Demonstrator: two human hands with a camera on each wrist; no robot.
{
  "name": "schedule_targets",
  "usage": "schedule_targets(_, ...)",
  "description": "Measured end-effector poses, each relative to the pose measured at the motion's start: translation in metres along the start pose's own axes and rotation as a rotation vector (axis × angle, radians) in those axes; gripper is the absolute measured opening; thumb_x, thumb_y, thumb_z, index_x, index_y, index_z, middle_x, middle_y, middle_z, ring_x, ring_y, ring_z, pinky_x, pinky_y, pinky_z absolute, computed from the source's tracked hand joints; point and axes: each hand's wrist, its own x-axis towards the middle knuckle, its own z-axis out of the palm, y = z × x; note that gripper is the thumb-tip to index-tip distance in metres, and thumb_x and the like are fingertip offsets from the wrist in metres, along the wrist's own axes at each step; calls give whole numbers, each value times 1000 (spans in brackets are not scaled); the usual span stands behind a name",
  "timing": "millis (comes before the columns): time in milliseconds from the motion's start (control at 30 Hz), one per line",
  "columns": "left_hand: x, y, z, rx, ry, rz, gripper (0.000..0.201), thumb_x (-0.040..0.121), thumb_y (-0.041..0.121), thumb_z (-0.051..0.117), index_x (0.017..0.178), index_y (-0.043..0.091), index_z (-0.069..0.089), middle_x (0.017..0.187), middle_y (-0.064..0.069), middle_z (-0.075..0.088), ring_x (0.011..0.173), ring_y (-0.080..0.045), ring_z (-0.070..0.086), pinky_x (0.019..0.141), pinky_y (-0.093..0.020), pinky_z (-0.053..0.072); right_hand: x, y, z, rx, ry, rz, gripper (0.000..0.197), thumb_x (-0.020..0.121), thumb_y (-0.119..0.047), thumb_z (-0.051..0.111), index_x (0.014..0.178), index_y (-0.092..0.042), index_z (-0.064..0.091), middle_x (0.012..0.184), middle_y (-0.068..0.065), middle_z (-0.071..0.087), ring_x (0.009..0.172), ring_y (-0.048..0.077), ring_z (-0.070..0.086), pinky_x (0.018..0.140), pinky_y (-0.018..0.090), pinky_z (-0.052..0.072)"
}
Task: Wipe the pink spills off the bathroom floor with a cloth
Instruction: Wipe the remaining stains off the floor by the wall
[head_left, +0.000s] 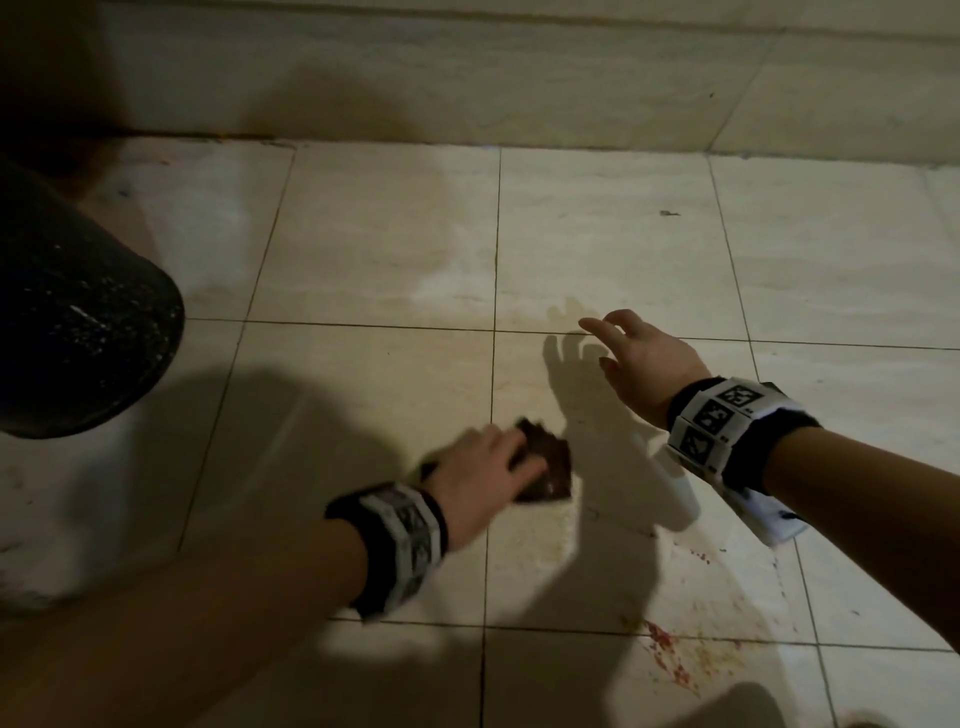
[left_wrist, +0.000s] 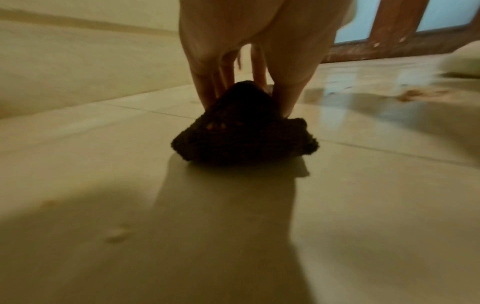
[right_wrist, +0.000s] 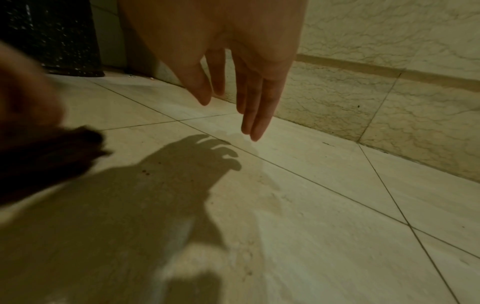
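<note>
Gleaming tiled floor (head_left: 597, 234), marbled wall (head_left: 467, 78)

Right hand (right_wrist: 228, 53) hanging above the tiled floor (right_wrist: 324, 216), fingers (right_wrist: 255, 115) loosely straight and pointing down, clear of the tiles, holding nothing. Directly beneath that hand, its dark shadow (right_wrist: 182, 164) spread on the floor, finger shapes plain. Left of the hand, at the frame edge, a dark cloth (right_wrist: 64, 148) low on the tiles, blurred, with a blurred hand over it. A few small reddish specks (right_wrist: 145, 172) between the cloth and the shadow. Behind the hand, a veined marble-look wall (right_wrist: 389, 72) meeting the floor. Far left behind the hand, a black speckled object (right_wrist: 52, 37) standing at the floor's edge.
</note>
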Motion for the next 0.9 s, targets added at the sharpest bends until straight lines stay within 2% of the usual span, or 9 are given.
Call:
schedule_targets(67,-9,11,2,69,-53,127,62,89,6,54,143,19,26,144,-12,25,127,-29,33,99,-38,37,1,0,-2,-11,0,-10,50,98,-19,40,146,-23,28,144,5,34,115,27,51,76,34,47)
schedule_targets(133,-3,-7,-5,3,7,72,48,94,13,49,139,18,35,140,-9,35,124,-27,37,97,-36,36,3,0,-2,-8,7,-11,50,98,-19,40,146,-23,28,143,6,35,115,28,51,76,34,47)
schedule_targets(200,5,-46,-16,-155,117,-145,35,99,25,40,133,18,45,133,-7,44,120,-27,44,97,-35,37,4,-2,-2,1,1,-3,50,98,-19,41,146,-23,28,143,7,34,115,28,51,76,34,46)
schedule_targets(367,-16,-159,-21,-153,291,-675,57,87,5,49,142,11,35,127,-23,43,111,-41,46,92,-51,42,2,-6,7,-46,-102,10,55,98,-21,41,148,-28,19,153,3,20,131,24,37,91,36,45)
schedule_targets(500,-27,-186,-4,-115,205,-833,64,90,2,49,148,7,24,127,-31,42,113,-45,42,93,-53,39,6,-4,15,-136,-254,-67,66,97,-34,44,149,-38,3,158,-2,-7,145,21,4,108,41,31)
schedule_targets(667,-20,-136,0,-35,162,-617,61,90,5,50,147,7,27,131,-27,38,114,-42,42,92,-47,43,9,-2,24,-187,-336,-82,75,92,-49,48,148,-41,-2,157,-1,-15,146,21,-6,113,48,24)
schedule_targets(733,-22,-101,8,-5,278,-384,52,78,-3,53,130,-4,51,107,-33,53,87,-48,56,71,-49,55,11,0,26,-188,-341,-79,76,91,-50,50,148,-42,-1,157,-1,-13,146,22,-5,112,47,27)
schedule_targets(800,-29,-67,21,-90,347,-270,38,76,5,51,110,1,67,88,-24,60,69,-39,62,59,-38,57,12,0,27,-176,-348,-62,76,91,-49,51,148,-42,2,157,-2,-12,146,22,-4,111,47,30)
schedule_targets(900,-37,-21,30,-221,189,-130,38,89,11,55,127,12,57,111,-13,57,96,-29,58,81,-31,51,12,-3,28,-159,-366,-32,76,91,-48,52,148,-41,3,157,-2,-13,146,22,-6,110,47,31)
